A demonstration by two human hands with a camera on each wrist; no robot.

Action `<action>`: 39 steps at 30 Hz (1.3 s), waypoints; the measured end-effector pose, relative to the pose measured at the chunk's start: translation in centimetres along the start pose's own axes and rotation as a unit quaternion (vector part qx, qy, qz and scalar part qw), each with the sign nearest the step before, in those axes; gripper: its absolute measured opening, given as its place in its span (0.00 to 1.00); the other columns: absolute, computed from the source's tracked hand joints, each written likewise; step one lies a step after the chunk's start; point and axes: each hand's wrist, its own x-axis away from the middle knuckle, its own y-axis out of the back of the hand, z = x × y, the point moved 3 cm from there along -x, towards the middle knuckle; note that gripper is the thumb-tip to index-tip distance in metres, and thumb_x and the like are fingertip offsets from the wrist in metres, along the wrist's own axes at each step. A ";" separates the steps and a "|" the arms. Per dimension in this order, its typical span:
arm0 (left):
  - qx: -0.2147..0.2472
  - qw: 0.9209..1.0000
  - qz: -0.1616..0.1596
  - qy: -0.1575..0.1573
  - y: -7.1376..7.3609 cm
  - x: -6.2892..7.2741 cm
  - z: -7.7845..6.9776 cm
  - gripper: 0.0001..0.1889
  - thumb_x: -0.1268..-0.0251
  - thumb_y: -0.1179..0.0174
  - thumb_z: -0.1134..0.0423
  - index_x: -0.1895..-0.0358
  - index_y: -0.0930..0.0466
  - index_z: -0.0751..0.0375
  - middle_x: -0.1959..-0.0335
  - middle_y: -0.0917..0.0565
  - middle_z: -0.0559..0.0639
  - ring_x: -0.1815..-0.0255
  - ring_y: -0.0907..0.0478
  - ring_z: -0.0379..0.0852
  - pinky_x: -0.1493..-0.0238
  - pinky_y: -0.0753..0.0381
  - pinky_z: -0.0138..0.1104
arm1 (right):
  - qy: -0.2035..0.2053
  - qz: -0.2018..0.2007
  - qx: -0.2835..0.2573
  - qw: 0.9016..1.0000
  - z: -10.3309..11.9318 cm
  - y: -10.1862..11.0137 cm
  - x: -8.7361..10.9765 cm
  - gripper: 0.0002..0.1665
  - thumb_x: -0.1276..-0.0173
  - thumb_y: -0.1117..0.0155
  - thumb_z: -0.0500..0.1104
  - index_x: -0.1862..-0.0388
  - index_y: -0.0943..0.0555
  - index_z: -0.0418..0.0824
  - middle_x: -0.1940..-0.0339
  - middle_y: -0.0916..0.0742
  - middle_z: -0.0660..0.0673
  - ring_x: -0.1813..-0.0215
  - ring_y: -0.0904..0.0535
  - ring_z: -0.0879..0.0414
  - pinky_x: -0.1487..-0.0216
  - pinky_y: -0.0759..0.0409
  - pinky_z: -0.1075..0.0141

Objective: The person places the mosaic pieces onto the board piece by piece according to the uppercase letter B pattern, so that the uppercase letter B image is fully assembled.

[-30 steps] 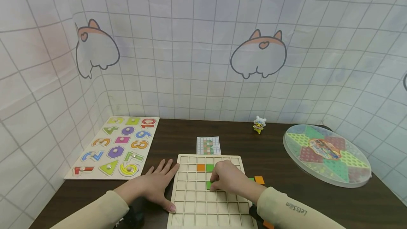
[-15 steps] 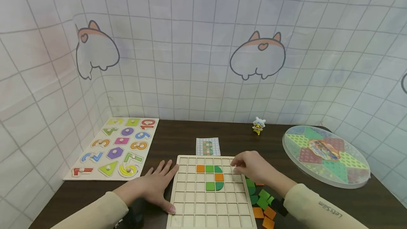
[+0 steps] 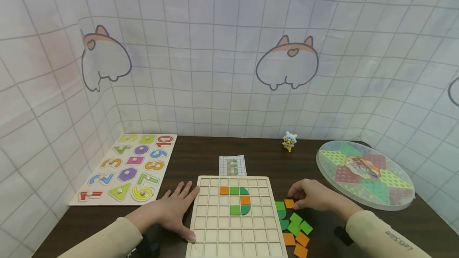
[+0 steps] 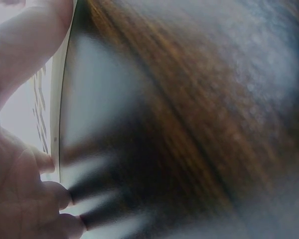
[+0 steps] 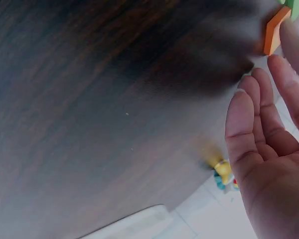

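A wooden grid board (image 3: pixel 211 236) lies on the dark table. Two orange tiles, the upper one an orange square (image 3: pixel 224 190), sit in its cells with two green squares, one a green square (image 3: pixel 234 210), and two dark green rounded tiles. My left hand (image 3: pixel 172 212) lies spread along the board's left edge, thumb and fingertips at the rim. Right of the board, my right hand (image 3: pixel 317 196) is over the table, thumb and forefinger apart beside a loose orange tile (image 3: pixel 289 204). In the right wrist view, the thumb partly covers that orange tile (image 5: pixel 274 35), and nothing is between the fingers.
Several loose green tiles (image 3: pixel 295 219) and orange tiles (image 3: pixel 300 251) lie right of the board. A pattern card (image 3: pixel 222 166) is behind it. A number puzzle (image 3: pixel 118 176) lies left, a round game box (image 3: pixel 365 174) right, and a small figurine (image 3: pixel 289 141) stands at the back.
My right hand has left the board, uncovering the tiles there, and moved right to the loose orange tile. The left hand has stayed at the board's edge.
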 end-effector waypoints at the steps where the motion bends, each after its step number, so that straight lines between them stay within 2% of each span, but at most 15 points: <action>1: 0.001 1.000 0.000 0.000 0.0 0.0 0.0 0.78 0.71 0.35 0.13 0.15 0.61 0.47 0.14 0.60 0.62 0.15 0.66 0.68 0.25 0.58 0.71 | 0.004 0.003 -0.001 1.000 -0.1 0.0 0.0 0.16 0.39 0.22 0.41 0.53 0.15 0.40 0.60 0.14 0.51 0.59 0.21 0.58 0.57 0.20 0.64; 8: 0.002 1.000 -0.001 -0.001 0.1 0.2 -0.2 0.78 0.70 0.35 0.14 0.15 0.61 0.48 0.14 0.60 0.63 0.15 0.66 0.68 0.24 0.58 0.71 | 0.018 -0.005 0.019 1.000 0.1 -0.5 -0.2 0.15 0.41 0.20 0.41 0.61 0.18 0.44 0.65 0.17 0.52 0.64 0.26 0.60 0.62 0.23 0.66; 14: 0.005 1.000 0.000 0.000 0.1 0.3 -0.2 0.77 0.70 0.34 0.14 0.15 0.61 0.48 0.14 0.60 0.62 0.15 0.66 0.67 0.24 0.59 0.70 | -0.007 -0.021 0.033 0.999 0.5 -0.6 -0.4 0.13 0.39 0.22 0.37 0.63 0.20 0.43 0.67 0.18 0.51 0.65 0.26 0.59 0.63 0.23 0.66; 18: 0.004 1.000 -0.001 -0.001 0.1 0.3 -0.3 0.77 0.70 0.34 0.14 0.15 0.60 0.48 0.14 0.60 0.63 0.15 0.66 0.67 0.24 0.59 0.71 | -0.015 -0.053 0.035 0.998 1.1 -0.4 -0.7 0.11 0.38 0.24 0.35 0.62 0.20 0.41 0.69 0.18 0.51 0.66 0.24 0.59 0.64 0.22 0.66; 22: 0.005 1.000 -0.002 -0.001 0.2 0.3 -0.3 0.77 0.70 0.34 0.14 0.15 0.60 0.48 0.14 0.60 0.63 0.15 0.66 0.67 0.24 0.58 0.70 | -0.018 -0.089 0.021 0.996 2.6 -0.5 -1.3 0.10 0.37 0.25 0.34 0.60 0.18 0.39 0.68 0.16 0.51 0.64 0.22 0.59 0.62 0.19 0.65; 26: 0.004 1.000 -0.004 -0.001 0.1 0.4 -0.2 0.77 0.70 0.35 0.13 0.15 0.60 0.48 0.14 0.60 0.63 0.15 0.66 0.68 0.24 0.58 0.70 | -0.023 -0.106 0.007 0.994 4.5 -1.3 -2.3 0.10 0.37 0.25 0.34 0.59 0.17 0.39 0.67 0.16 0.50 0.64 0.22 0.59 0.61 0.18 0.65; 33: 0.003 1.000 -0.006 -0.003 0.2 0.5 -0.4 0.77 0.70 0.35 0.13 0.15 0.60 0.49 0.15 0.59 0.64 0.15 0.65 0.68 0.24 0.57 0.71 | -0.003 -0.093 -0.022 0.995 8.1 -3.0 -4.5 0.10 0.38 0.25 0.32 0.60 0.17 0.39 0.69 0.16 0.50 0.66 0.23 0.59 0.64 0.20 0.66; 39: 0.005 1.000 0.000 0.002 0.3 0.5 -0.5 0.77 0.70 0.35 0.13 0.15 0.60 0.48 0.14 0.60 0.62 0.15 0.66 0.67 0.24 0.57 0.70 | 0.034 -0.082 -0.023 0.996 11.1 -4.4 -6.7 0.10 0.39 0.23 0.35 0.61 0.17 0.39 0.70 0.16 0.51 0.66 0.22 0.60 0.63 0.20 0.66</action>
